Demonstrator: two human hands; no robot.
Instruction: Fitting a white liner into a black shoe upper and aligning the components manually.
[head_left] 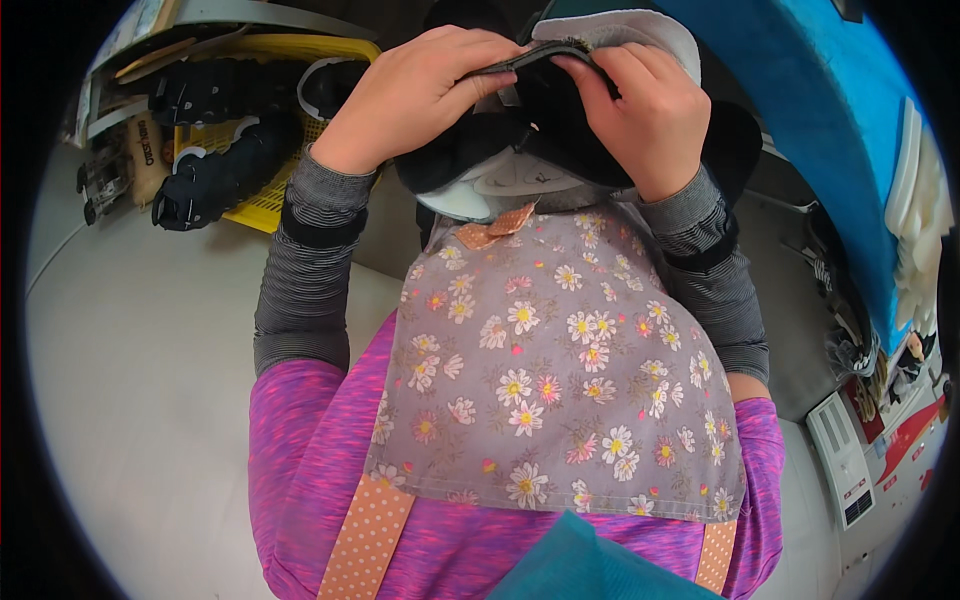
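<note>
Hands, head view: A dark strip (pixel 545 52), arched upward, is held at the top of the scene, beyond the apron, between the left hand (pixel 425 92) and the right hand (pixel 648 115).
Left grip: One end of the strip is pinched between thumb and fingers.
Right grip: The other end is clasped between thumb and bent fingers.
Below the hands: A black-and-white piece (pixel 470 195) is seen at the apron's far edge; whether it is joined to the strip cannot be told.
Behind the right hand: A pale rounded panel (pixel 665 38) is partly covered by the fingers.
Yellow basket: At upper left, an openwork basket (pixel 262 212) is loaded with black pieces (pixel 200 90); a black bundle (pixel 215 178) is draped over its side.
Beside the basket: A tan object (pixel 148 160) and a metal fitting (pixel 100 185) are placed close together.
Blue form: At right, a large curved blue form (pixel 840 100) is edged with off-white pieces (pixel 920 230); whether it is a container cannot be told.
Clothing: A grey floral apron (pixel 560 380) is worn over a purple top (pixel 300 430), with striped oversleeves (pixel 305 300) pulled over the forearms.
</note>
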